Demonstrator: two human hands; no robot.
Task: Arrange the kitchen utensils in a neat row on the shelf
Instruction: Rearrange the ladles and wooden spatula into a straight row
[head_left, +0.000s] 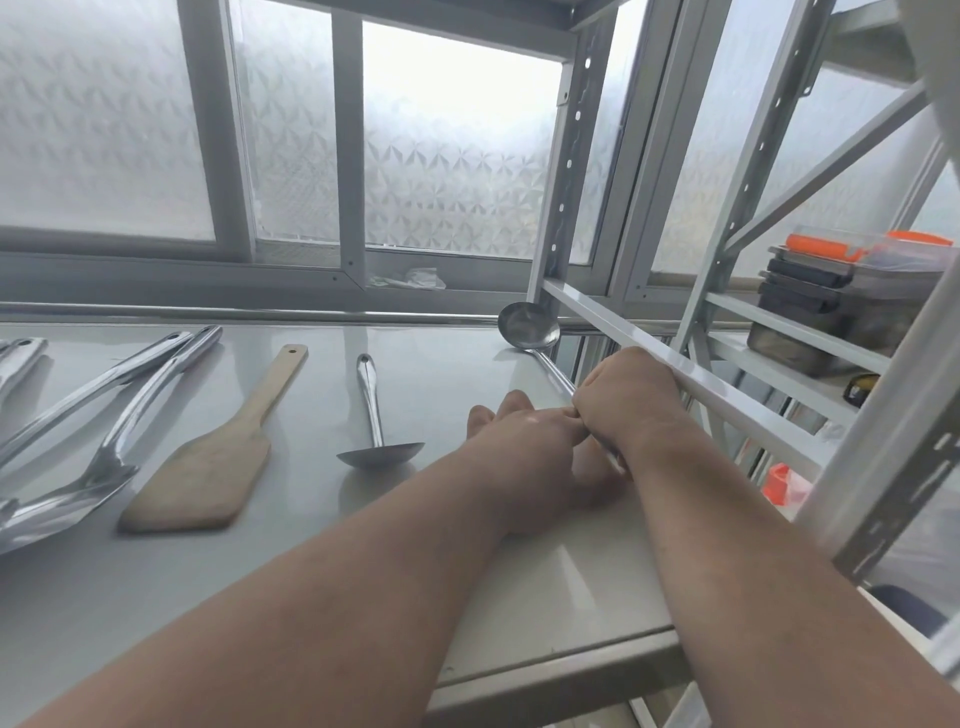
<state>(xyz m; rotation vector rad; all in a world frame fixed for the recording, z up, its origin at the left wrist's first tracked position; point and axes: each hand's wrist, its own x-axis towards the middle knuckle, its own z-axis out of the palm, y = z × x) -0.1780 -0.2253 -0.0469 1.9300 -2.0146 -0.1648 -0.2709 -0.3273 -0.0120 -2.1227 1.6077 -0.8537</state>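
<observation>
Ladle (530, 326) at the shelf's (311, 571) right end is the one in hand: my right hand (626, 397) grips its handle, my left hand (524, 431) rests open alongside, and next it needs swinging parallel to the small ladle (375, 415).

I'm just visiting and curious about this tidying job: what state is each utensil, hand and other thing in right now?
Right-hand ladle: bowl at the back, handle gripped by the right hand.
Left hand: beside the right, fingers mostly hidden.
Middle ladle: lying free, bowl toward the person.
Wooden spatula: lying flat, blade toward the person.
Steel turners: lying slanted, untouched.
Storage boxes: stacked on the neighbouring rack.
</observation>
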